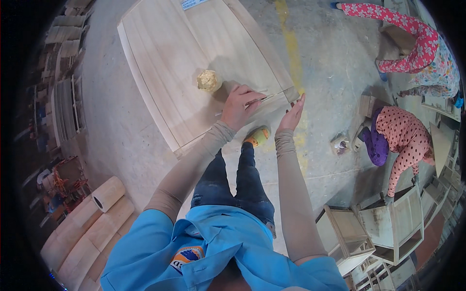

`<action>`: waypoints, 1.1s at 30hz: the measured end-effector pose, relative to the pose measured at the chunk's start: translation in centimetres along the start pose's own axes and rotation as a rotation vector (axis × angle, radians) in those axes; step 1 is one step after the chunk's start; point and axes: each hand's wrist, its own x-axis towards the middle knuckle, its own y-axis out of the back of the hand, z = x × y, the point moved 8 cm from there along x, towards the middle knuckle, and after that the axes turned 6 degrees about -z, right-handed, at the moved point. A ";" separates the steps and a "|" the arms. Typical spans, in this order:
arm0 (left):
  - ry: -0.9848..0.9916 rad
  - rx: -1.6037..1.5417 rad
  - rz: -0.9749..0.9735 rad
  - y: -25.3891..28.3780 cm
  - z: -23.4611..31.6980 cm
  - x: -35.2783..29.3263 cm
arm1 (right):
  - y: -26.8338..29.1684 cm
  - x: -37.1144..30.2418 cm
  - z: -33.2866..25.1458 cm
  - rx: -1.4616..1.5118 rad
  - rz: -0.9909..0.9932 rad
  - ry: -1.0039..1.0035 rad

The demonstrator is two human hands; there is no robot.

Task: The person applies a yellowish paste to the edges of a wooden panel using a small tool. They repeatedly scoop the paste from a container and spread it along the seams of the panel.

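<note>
Two hands at the corner of a pale wooden panel

The wooden panel [170, 63] lies in front of the person, its near edge running at a slant below the hands. The left hand [237, 106] is over the panel, near its right-hand near corner, with its fingers pinching a thin tool [253, 102] whose exact kind is too small to tell. The right hand [291, 116] is just beside that corner, its fingers extended and released, pointing away from the person; whether they touch the wood, I cannot tell. A pale yellowish lump [208, 80] sits on the panel to the left of the left hand, apart from it. A light label [193, 4] shows at the panel's far end.

Below the hands, a yellow-green shoe [260, 137] rests on the concrete floor [104, 136], and a worn yellow line [291, 48] runs along the floor to the right of the panel. Curved wooden pieces [92, 228] lie at lower left. On the right, a co-worker in a spotted top [405, 128] bends toward a wooden frame [395, 223]; another person in floral trousers [422, 41] stoops farther off.
</note>
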 end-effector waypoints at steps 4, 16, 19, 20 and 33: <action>-0.005 0.055 0.015 -1.3 0.6 0.7 | -0.8 1.4 -0.9 -0.027 0.069 0.048; -0.005 0.111 0.087 -2.5 0.7 1.5 | -2.0 1.6 -2.1 -0.078 0.215 0.148; -0.030 0.116 0.099 -2.9 1.0 2.0 | -2.3 1.6 -1.9 0.032 0.226 0.100; -0.033 0.121 0.099 -3.0 1.1 2.2 | -2.4 1.4 -1.9 0.043 0.235 0.068; -0.067 0.179 0.075 -4.6 2.1 4.4 | -2.6 1.5 -2.0 0.095 0.273 0.047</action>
